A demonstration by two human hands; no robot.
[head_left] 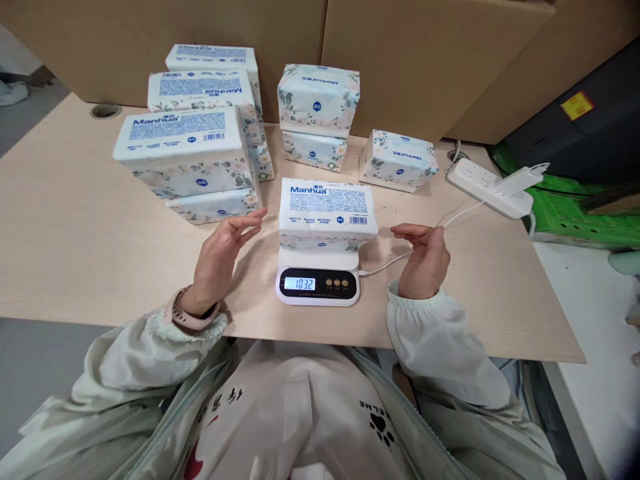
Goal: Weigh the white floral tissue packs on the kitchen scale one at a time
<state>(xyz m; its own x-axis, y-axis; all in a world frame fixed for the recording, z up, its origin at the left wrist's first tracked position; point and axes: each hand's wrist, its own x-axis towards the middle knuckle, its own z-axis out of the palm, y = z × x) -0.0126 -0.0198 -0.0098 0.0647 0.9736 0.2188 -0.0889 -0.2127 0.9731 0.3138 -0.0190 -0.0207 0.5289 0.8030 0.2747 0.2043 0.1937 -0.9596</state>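
Observation:
A pack of tissues (327,212) with a blue "Manhua" label lies on a white digital kitchen scale (319,293), whose lit display reads 103.2. To the left of the pack, my left hand (223,257) hovers with its fingers stretched out, apart from it and holding nothing. On the other side my right hand (424,259) is raised with its fingers extended toward the pack, also without touching it. Behind my left hand stands a group of stacked tissue packs (185,143). Two more stacked packs (319,103) are behind the scale, and a single pack (399,160) sits at the right.
Cardboard boxes (425,60) wall off the back of the wooden table (75,233). A white power strip (485,183) with a plugged-in adapter lies at the right. From the scale a thin white cable (387,265) runs that way. A green crate (575,213) stands beyond the table's right edge.

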